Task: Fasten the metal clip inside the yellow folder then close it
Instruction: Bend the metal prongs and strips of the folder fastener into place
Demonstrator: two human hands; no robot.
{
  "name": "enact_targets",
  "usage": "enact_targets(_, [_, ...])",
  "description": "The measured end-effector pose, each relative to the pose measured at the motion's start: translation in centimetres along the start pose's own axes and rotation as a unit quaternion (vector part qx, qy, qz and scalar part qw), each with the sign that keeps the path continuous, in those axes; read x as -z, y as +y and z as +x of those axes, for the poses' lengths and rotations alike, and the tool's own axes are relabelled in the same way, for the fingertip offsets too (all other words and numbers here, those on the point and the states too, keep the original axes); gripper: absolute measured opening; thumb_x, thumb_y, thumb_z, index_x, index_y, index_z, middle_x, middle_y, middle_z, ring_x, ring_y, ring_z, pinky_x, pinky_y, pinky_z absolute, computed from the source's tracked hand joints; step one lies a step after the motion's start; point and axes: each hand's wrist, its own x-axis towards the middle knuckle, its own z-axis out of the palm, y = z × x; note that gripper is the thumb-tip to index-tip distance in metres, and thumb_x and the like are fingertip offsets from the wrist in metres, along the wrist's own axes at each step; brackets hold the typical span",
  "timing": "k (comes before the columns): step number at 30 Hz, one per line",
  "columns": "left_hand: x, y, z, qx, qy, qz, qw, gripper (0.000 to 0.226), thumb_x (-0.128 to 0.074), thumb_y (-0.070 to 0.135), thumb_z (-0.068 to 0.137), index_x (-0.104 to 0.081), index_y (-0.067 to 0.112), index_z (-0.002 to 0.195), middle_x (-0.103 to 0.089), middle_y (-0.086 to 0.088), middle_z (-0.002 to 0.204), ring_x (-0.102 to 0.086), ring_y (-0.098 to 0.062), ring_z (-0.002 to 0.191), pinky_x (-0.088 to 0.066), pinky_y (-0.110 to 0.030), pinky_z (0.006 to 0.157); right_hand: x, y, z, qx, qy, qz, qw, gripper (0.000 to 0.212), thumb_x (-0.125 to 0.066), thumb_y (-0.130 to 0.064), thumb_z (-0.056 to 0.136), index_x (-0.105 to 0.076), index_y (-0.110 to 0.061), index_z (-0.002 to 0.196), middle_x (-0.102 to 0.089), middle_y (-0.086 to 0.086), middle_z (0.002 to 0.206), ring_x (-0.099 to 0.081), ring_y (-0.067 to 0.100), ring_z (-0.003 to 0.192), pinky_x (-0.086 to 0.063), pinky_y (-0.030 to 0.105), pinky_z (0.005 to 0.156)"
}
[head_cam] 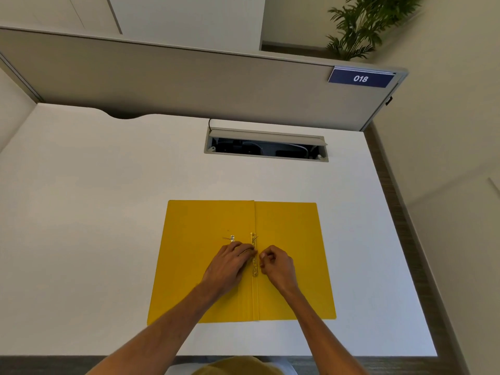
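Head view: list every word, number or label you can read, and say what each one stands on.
"018": white digits on the blue plate fixed at the right end of the grey desk partition.
Yellow folder: no print shows on its open inside faces.
Metal clip strip along the fold: any stamping is too small to read.

Even, soft indoor light falls on the white desk (81, 212), with only faint shadows. The wide lens bends straight lines near the edges. Focus is sharp mid-frame, without glare.
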Motion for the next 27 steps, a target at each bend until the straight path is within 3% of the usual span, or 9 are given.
enact_targets(2, [-0.1, 0.3, -0.1, 0.005, 0.003, -0.002, 1.000, 0.041, -0.043, 0.031, 0.115, -0.052, 0.028, 0.156, -0.050, 0.008, 0.164, -0.042, -0.021, 0.153, -0.039, -0.038, 0.123, 0.2, 0.4, -0.7, 0.019, -0.005, 0.006, 1.000, 0.022, -0.065, -0.036, 0.104, -0.072, -0.017, 0.095, -0.078, 0.001, 0.084, -0.075, 0.021, 0.078, -0.064, 0.051, 0.077])
enact_targets(5, [-0.2, 0.6, -0.3, 0.009, 0.004, -0.005, 1.000, 0.043, -0.047, 0.032, 0.114, -0.053, 0.026, 0.156, -0.052, 0.008, 0.162, -0.044, -0.021, 0.152, -0.040, -0.039, 0.123, 0.1, 0.8, -1.6, 0.042, -0.031, -0.064, 0.997, 0.029, -0.067, -0.058, 0.096, -0.073, -0.029, 0.099, -0.080, -0.011, 0.092, -0.073, 0.003, 0.086, -0.064, 0.034, 0.074])
enact_targets(9, [-0.4, 1.0, -0.2, 0.017, -0.001, 0.002, 1.000, 0.043, -0.043, 0.036, 0.115, -0.050, 0.027, 0.157, -0.050, 0.010, 0.163, -0.042, -0.020, 0.153, -0.039, -0.038, 0.124, -0.2, 1.4, -2.2, 0.070, -0.023, -0.145, 0.987, 0.011, -0.070, -0.037, 0.097, -0.075, -0.034, 0.107, -0.079, -0.014, 0.108, -0.073, 0.005, 0.094, -0.064, 0.036, 0.075])
enact_targets(12, [-0.4, 1.2, -0.2, 0.025, -0.001, 0.008, 1.000, 0.043, -0.042, 0.038, 0.115, -0.052, 0.027, 0.155, -0.052, 0.010, 0.161, -0.043, -0.021, 0.152, -0.040, -0.039, 0.123, -0.2, 1.7, -2.6, 0.078, 0.012, -0.161, 0.984, 0.011, -0.068, -0.032, 0.100, -0.076, -0.033, 0.108, -0.077, -0.013, 0.109, -0.073, 0.009, 0.095, -0.062, 0.037, 0.072])
enact_targets(16, [-0.3, 1.5, -0.1, 0.034, -0.004, 0.013, 0.999, 0.043, -0.044, 0.042, 0.114, -0.052, 0.028, 0.154, -0.053, 0.010, 0.159, -0.043, -0.021, 0.151, -0.040, -0.039, 0.122, -0.7, 2.3, -3.3, 0.104, 0.049, -0.192, 0.975, 0.011, -0.066, -0.028, 0.103, -0.075, -0.031, 0.109, -0.071, -0.009, 0.107, -0.069, 0.013, 0.088, -0.050, 0.027, 0.060])
enact_targets(20, [-0.2, 1.6, 0.1, 0.040, -0.004, 0.016, 0.999, 0.042, -0.046, 0.043, 0.113, -0.052, 0.030, 0.153, -0.053, 0.012, 0.158, -0.044, -0.020, 0.150, -0.041, -0.039, 0.122, -1.6, 3.1, -4.1, 0.115, 0.060, -0.194, 0.972, 0.014, -0.064, -0.024, 0.104, -0.075, -0.026, 0.112, -0.068, -0.005, 0.109, -0.066, 0.014, 0.085, -0.040, 0.020, 0.057])
enact_targets(24, [-0.3, 1.5, 0.1, 0.038, -0.007, 0.035, 0.999, 0.042, -0.044, 0.045, 0.113, -0.051, 0.032, 0.153, -0.051, 0.014, 0.159, -0.044, -0.019, 0.148, -0.042, -0.038, 0.120, -2.3, 3.2, -4.6, 0.119, 0.054, -0.202, 0.971, 0.018, -0.066, -0.017, 0.102, -0.079, -0.020, 0.114, -0.069, -0.001, 0.109, -0.067, 0.016, 0.087, -0.051, 0.027, 0.059])
enact_targets(27, [-0.3, 1.6, 0.0, 0.036, -0.001, 0.039, 0.999, 0.041, -0.045, 0.044, 0.113, -0.053, 0.031, 0.151, -0.053, 0.013, 0.158, -0.047, -0.020, 0.147, -0.045, -0.039, 0.118, -2.7, 2.9, -4.7, 0.113, 0.052, -0.196, 0.973, 0.018, -0.066, -0.015, 0.100, -0.080, -0.018, 0.111, -0.070, 0.000, 0.108, -0.068, 0.016, 0.086, -0.045, 0.022, 0.060])
